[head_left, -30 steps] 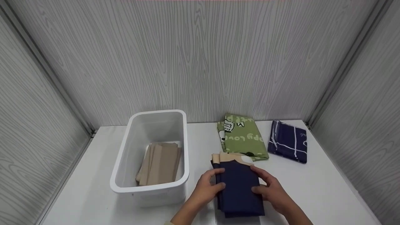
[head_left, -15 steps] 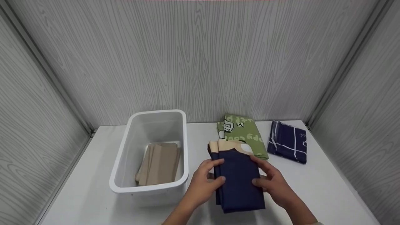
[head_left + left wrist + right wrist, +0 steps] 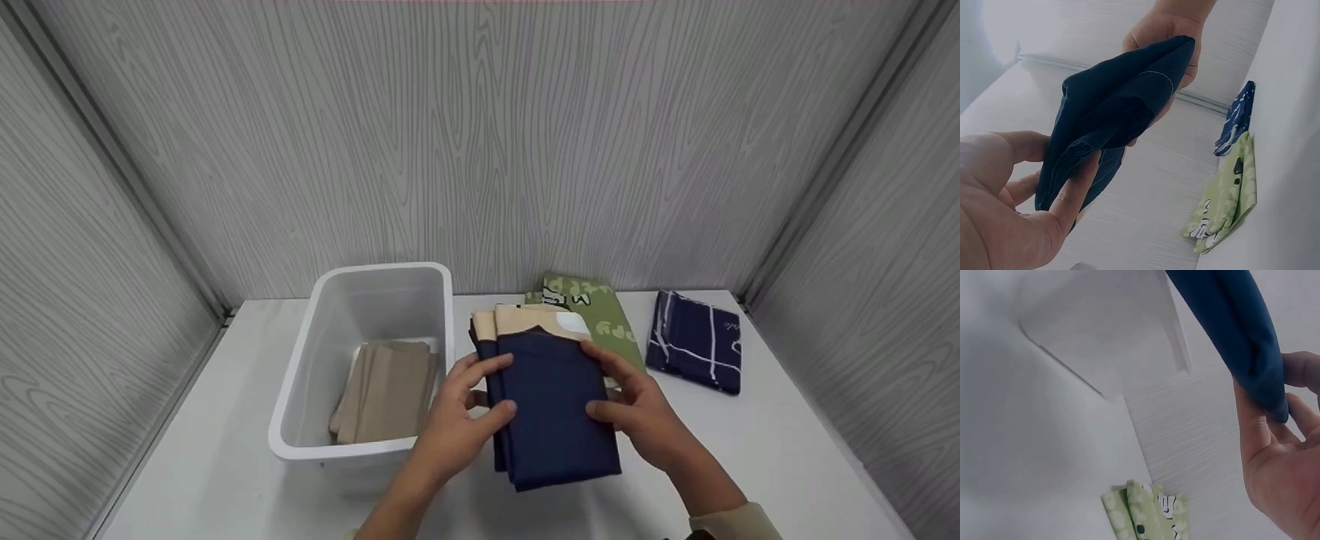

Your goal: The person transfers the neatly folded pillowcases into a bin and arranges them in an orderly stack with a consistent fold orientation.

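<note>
A folded navy cloth with a beige band and a white patch at its far end is held above the table between both hands. My left hand grips its left edge, thumb on top and other fingers underneath. On the opposite edge, my right hand pinches it the same way. The left wrist view shows the navy cloth from below, its layers sagging between the hands. In the right wrist view, fingers of the right hand clasp one end of it.
Left of the hands stands a white plastic bin with folded tan cloths inside. A folded green printed cloth lies behind the held one, partly covered by it. Farther right is a navy cloth with white lines. Grey wood-grain panels enclose the table.
Both hands have lifted the folded navy cloth off the table and carried it left and away from me, nearer the bin. It now overlaps more of the green cloth in the head view.
</note>
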Demonstrator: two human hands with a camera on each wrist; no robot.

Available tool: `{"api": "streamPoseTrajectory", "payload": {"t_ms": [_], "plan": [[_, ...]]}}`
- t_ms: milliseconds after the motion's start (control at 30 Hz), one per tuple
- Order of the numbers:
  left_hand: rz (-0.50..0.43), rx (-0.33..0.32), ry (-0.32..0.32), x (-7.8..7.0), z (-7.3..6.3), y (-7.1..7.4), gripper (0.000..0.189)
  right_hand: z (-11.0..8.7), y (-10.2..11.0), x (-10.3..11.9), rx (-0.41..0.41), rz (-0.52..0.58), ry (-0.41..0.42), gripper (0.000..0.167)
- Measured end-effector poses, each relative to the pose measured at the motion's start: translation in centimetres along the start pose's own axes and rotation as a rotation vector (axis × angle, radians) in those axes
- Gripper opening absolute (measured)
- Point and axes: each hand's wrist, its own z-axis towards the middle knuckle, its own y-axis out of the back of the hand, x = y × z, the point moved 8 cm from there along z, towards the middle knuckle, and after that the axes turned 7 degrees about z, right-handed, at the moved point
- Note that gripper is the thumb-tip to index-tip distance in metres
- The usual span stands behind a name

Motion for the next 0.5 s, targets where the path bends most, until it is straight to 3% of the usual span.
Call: {"api": "streamPoseTrajectory", "payload": {"t_ms": [333, 500], "plan": [[-0.034, -0.037, 0.042, -0.3, -0.3, 3.4, 0.053, 2.3, -2.7, 2.1, 0.049, -0.002, 0.001, 0.080], [-0.037, -0.045, 0.043, -0.3, -0.1, 5.0, 0.055, 3.6, -4.1, 2.9, 0.078, -0.061, -0.015, 0.079]]}}
